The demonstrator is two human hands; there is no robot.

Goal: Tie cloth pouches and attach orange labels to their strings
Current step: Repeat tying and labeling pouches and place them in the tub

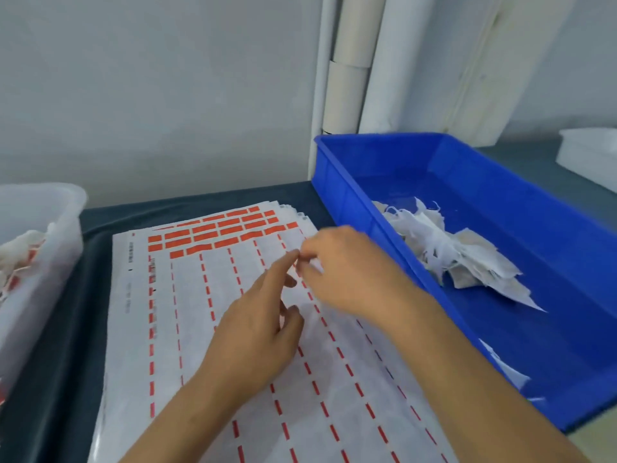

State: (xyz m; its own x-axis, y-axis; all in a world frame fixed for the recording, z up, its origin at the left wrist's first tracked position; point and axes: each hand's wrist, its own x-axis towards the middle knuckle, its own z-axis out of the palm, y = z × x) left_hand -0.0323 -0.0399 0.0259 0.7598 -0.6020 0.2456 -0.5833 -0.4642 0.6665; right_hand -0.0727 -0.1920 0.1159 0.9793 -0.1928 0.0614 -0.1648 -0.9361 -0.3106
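Here, two hands [300,295] over one label sheet [187,295]

Label sheets [207,329] lie between tub [50,208] left, crate [500,182] right.

A dark cloth [66,345] covers the table beneath the work. Behind it stands a pale wall [150,78], and in the corner several white rolls [347,61] lean upright just behind the blue bin's far end. At the far right, well apart from the rest, a white tray [591,155] sits on the table, cut off by the frame edge.
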